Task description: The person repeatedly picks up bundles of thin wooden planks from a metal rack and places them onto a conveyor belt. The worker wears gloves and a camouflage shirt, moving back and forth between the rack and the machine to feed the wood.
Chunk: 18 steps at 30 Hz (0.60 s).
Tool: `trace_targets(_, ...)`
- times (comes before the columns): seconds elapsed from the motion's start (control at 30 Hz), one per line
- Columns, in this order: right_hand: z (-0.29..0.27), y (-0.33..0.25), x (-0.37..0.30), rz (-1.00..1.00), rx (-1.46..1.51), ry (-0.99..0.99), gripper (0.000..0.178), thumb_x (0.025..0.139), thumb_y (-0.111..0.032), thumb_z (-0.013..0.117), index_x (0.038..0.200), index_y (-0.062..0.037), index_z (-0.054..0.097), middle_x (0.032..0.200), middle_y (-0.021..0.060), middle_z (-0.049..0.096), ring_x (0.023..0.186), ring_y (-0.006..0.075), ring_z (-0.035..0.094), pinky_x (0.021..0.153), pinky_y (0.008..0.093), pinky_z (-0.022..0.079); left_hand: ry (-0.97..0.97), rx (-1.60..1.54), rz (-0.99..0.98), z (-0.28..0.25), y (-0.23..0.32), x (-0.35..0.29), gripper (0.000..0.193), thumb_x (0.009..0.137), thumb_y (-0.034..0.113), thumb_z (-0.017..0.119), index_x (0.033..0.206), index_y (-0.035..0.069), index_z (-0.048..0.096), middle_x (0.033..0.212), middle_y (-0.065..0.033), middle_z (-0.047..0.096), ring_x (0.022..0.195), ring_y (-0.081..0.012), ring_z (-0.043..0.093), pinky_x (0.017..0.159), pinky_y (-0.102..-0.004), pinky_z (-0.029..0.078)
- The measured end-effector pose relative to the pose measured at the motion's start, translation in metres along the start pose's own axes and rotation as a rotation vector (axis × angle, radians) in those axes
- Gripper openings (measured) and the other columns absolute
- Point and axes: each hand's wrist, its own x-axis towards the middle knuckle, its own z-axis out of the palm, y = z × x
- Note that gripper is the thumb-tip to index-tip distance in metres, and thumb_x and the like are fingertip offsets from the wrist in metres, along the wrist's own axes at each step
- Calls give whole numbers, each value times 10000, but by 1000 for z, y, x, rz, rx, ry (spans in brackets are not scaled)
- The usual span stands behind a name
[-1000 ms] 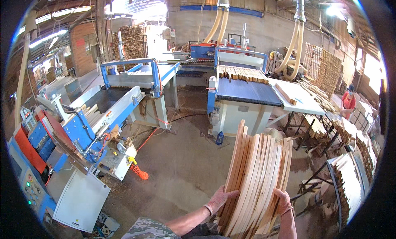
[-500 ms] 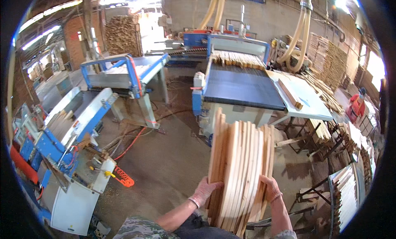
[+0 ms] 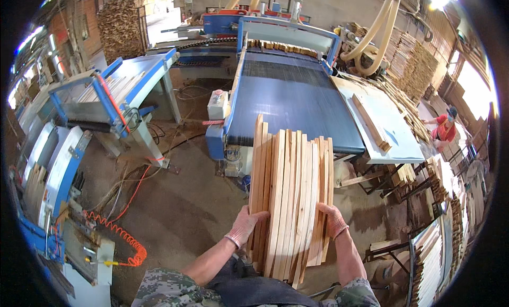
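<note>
A bundle of long, pale wooden strips (image 3: pixel 289 201) hangs in front of me, held between both gloved hands. My left hand (image 3: pixel 247 226) presses on the bundle's left side, thumb over the front. On the opposite side my right hand (image 3: pixel 333 220) clamps it the same way. The strips stand on edge side by side, their far ends uneven and pointing at the dark blue conveyor belt (image 3: pixel 291 105). At the belt's far end, a row of wooden strips (image 3: pixel 283 47) lies under the machine's blue-framed hood. The fingers beneath the bundle are hidden.
Right of the belt, a pale side table (image 3: pixel 366 116) carries a wooden beam (image 3: pixel 370 121). A blue-framed machine table (image 3: pixel 127 84) stands left, with an orange coiled hose (image 3: pixel 139 254) nearer me. Stacked strips (image 3: pixel 432 254) line the right. A person in red (image 3: pixel 445 129) stands at far right.
I have come closer to the conveyor, carrying the bundle in both hands. The strips at the belt's far end have moved farther in under the hood.
</note>
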Motion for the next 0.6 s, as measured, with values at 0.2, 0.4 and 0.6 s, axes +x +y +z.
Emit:
trace_targets(0.2, -6, -73, 102, -23, -76, 113, 652, 792, -392, 890, 1279, 6, 722, 1203, 154, 748, 1067, 307, 715, 949, 481, 576, -105, -40, 43, 19, 88, 106, 629, 941, 315, 847, 1336, -49, 519, 1264, -174, 671, 1098, -234, 679, 950, -380, 573)
trace_targets(0.4, -17, -157, 220, -54, -67, 29, 609, 796, -315, 878, 1276, 9, 693, 1152, 137, 752, 1009, 272, 727, 922, 465, 593, -123, -55, 157, 48, 151, 232, 681, 928, 294, 847, 1406, -42, 496, 1274, -162, 671, 1124, -233, 672, 990, -378, 564)
trace_targets(0.6, -11, -221, 345, -55, -118, -94, 498, 911, -178, 779, 1344, -12, 596, 1123, 128, 713, 1012, 244, 702, 904, 420, 610, -112, -133, 54, 46, 173, 378, 1197, 899, 309, 865, 1679, -78, 43, 1492, -223, 547, 1276, -282, 614, 1058, -384, 542)
